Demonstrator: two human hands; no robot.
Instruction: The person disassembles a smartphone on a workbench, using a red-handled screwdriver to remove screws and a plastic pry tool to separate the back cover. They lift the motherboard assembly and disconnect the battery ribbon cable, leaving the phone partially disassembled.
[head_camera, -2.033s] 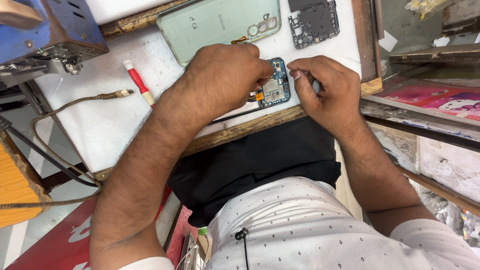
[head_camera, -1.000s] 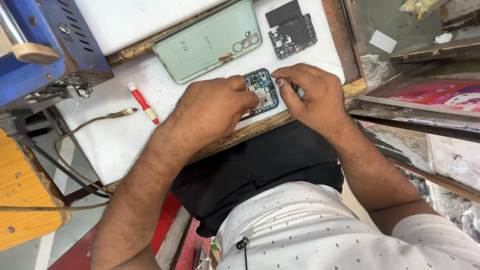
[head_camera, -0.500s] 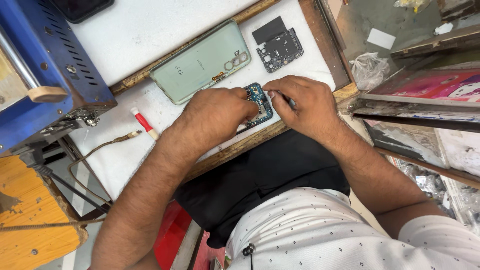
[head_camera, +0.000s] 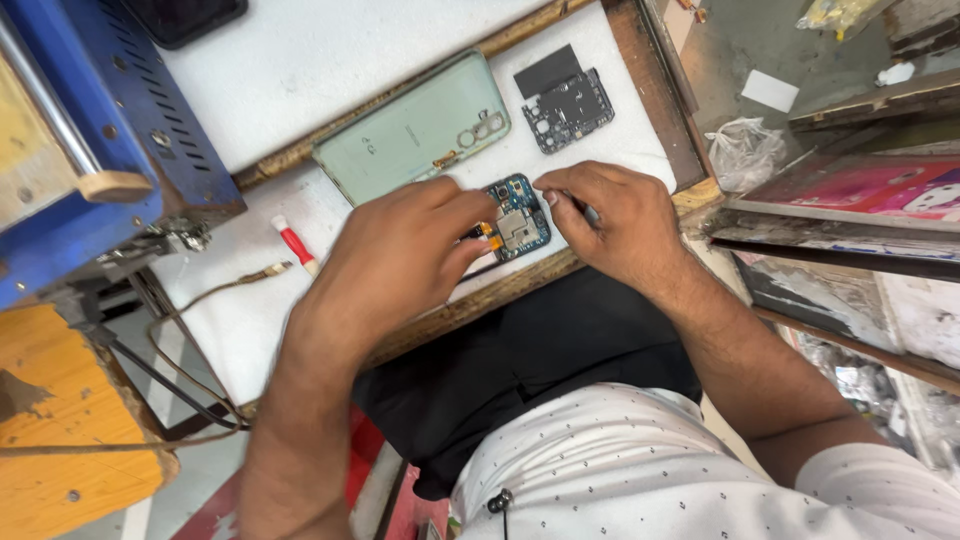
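Observation:
My left hand (head_camera: 395, 262) lies over an opened phone (head_camera: 517, 217), pressing it down on the white work board (head_camera: 250, 320); only the phone's top end with blue circuit board and camera holes shows. My right hand (head_camera: 612, 220) pinches a thin dark tool (head_camera: 588, 212) whose tip meets the phone's upper edge. Beyond the hands a pale green phone back cover (head_camera: 415, 132) lies face down, and a dark inner frame piece (head_camera: 565, 100) lies to its right.
A red and white pen-like tool (head_camera: 296, 244) lies left of my left hand. A blue metal machine (head_camera: 90, 120) stands at far left, with cables (head_camera: 190, 310) trailing off the board. The board's wooden edge (head_camera: 500, 290) runs above my lap. Clutter fills the right side.
The view has swung so the board and hands sit lower and more to the right. Both hands stay on the opened phone, the right hand's tool still at its top end.

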